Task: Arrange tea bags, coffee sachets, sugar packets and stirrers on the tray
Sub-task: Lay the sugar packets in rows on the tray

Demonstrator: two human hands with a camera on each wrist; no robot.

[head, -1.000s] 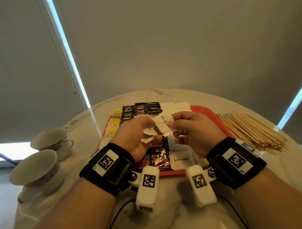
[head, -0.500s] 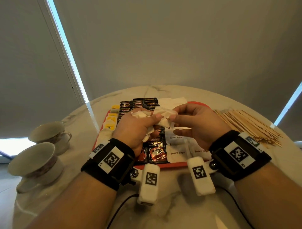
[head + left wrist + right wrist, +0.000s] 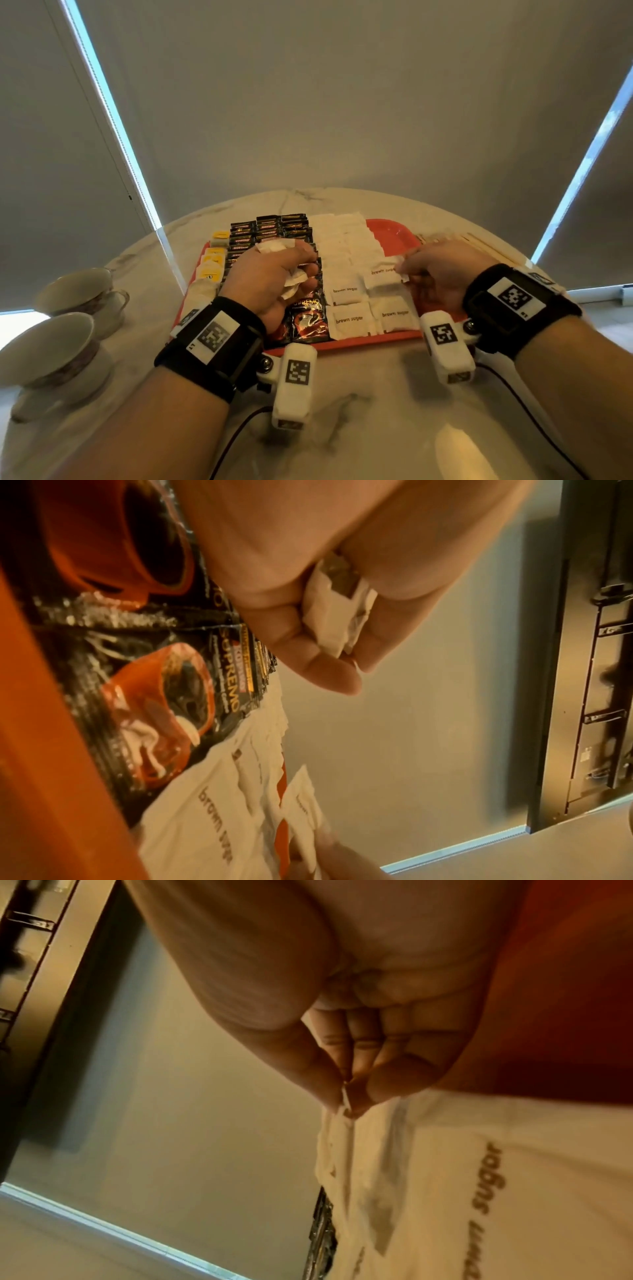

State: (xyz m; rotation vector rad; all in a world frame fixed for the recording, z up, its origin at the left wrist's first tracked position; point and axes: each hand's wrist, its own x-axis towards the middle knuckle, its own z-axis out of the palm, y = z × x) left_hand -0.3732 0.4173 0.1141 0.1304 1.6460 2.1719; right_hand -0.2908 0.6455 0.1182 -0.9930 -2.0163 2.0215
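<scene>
A red tray [image 3: 394,228] on the marble table carries rows of yellow tea bags [image 3: 212,263], dark coffee sachets [image 3: 270,229] and white brown-sugar packets [image 3: 346,294]. My left hand [image 3: 274,274] hovers over the coffee sachets [image 3: 164,696] and grips a bunch of white sugar packets [image 3: 337,620] in curled fingers. My right hand [image 3: 442,270] pinches the edge of one sugar packet [image 3: 346,1104] between thumb and fingertips, low over the right sugar column [image 3: 383,274]. Wooden stirrers [image 3: 479,243] lie on the table right of the tray, mostly hidden by that hand.
Two white teacups on saucers [image 3: 51,346] stand at the table's left edge. Black cables [image 3: 236,435] run across the near tabletop. Grey blinds hang behind the round table.
The hands have parted. My right hand drew one packet out of the left hand's bunch and carried it right and down to the tray's right sugar column.
</scene>
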